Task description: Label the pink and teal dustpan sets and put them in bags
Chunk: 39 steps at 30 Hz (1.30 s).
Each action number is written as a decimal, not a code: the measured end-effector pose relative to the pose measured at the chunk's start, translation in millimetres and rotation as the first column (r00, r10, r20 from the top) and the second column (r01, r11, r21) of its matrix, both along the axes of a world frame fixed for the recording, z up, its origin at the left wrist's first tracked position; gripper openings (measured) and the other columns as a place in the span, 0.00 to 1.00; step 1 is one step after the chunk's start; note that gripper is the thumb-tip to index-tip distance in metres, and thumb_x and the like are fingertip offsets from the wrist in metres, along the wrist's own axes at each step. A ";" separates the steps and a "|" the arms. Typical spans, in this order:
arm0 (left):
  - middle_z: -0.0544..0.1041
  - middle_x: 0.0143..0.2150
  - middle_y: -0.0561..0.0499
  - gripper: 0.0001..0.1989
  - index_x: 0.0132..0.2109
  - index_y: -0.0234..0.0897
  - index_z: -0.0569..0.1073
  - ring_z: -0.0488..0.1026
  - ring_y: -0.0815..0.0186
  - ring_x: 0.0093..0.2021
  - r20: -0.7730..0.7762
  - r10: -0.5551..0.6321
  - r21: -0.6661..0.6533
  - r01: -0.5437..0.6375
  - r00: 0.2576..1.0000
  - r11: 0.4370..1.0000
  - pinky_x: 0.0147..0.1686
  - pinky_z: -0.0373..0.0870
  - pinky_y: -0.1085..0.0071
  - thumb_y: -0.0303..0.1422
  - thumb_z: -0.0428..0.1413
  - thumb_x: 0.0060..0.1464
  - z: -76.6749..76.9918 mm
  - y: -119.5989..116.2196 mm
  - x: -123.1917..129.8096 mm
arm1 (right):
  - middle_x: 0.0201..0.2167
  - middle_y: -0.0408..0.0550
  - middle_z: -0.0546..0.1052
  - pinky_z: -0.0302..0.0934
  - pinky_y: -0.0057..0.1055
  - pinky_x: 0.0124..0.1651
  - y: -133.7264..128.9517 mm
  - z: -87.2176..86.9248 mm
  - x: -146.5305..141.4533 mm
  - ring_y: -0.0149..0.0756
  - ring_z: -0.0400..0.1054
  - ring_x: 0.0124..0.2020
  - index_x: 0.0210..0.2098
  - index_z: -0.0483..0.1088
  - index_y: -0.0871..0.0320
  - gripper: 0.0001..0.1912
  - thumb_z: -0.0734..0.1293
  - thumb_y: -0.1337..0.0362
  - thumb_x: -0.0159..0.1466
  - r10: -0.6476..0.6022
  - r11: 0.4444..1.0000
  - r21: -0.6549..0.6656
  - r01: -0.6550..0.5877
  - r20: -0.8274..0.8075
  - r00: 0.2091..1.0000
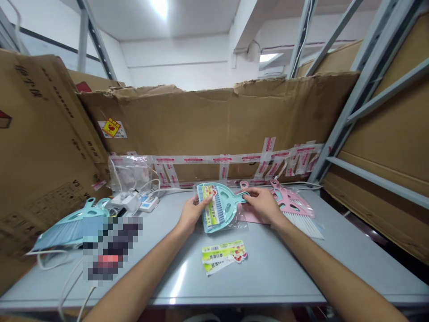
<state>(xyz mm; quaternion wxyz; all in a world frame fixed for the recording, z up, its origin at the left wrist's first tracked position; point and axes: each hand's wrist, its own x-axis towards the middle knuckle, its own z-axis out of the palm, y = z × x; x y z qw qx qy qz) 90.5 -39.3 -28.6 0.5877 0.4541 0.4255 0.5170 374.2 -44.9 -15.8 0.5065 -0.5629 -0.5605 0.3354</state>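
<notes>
Turquoise dustpan (pixel 230 209) was btwn both hands, over the table (pixel 268 277).
From my end I saw the L hand (pixel 192 213) part-curled, thumb over a glossy yellow-green card (pixel 210 211), gripping the pan's left side; the R hand (pixel 263 204) had fingers pinched on its handle (pixel 239 197). Pan was smooth plastic, rounded, w/ cutouts; brush bristles (pixel 220 210) straight. Clear crinkly bag (pixel 240 224) held pan + brush; couldn't tell if card was inside. Two similar cards (pixel 223 255) overlapped nr front edge. Pink sets (pixel 291 203) lay right, another turquoise set (pixel 65 227) left.
</notes>
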 end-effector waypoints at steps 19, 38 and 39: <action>0.89 0.51 0.39 0.33 0.53 0.36 0.84 0.87 0.48 0.50 -0.001 -0.131 0.104 0.131 0.991 0.986 0.43 0.82 0.63 0.46 0.80 0.43 16.8 -8.4 -5.6 | 0.42 0.55 0.90 0.81 0.35 0.37 1.0 -3.0 4.4 0.48 0.87 0.38 0.41 0.87 0.58 0.12 0.74 0.65 0.59 0.022 0.998 -0.061 -0.035 -0.204 0.979; 0.89 0.48 0.38 0.35 0.52 0.34 0.82 0.87 0.50 0.44 -0.038 -0.177 0.122 0.180 0.984 0.976 0.45 0.82 0.61 0.51 0.80 0.44 4.7 4.4 -7.1 | 0.51 0.55 0.89 0.74 0.41 0.62 14.9 -3.7 13.8 0.52 0.84 0.55 0.48 0.87 0.57 0.19 0.68 0.72 0.62 -0.005 0.996 0.084 -0.028 0.364 0.931; 0.89 0.48 0.38 0.35 0.52 0.34 0.82 0.87 0.50 0.45 -0.035 -0.173 0.125 0.176 0.984 0.976 0.47 0.82 0.61 0.51 0.81 0.45 5.2 4.3 -7.7 | 0.54 0.56 0.88 0.72 0.42 0.65 14.0 -1.1 14.3 0.52 0.83 0.57 0.51 0.86 0.57 0.21 0.68 0.73 0.62 -0.028 0.994 0.112 -0.016 0.379 0.925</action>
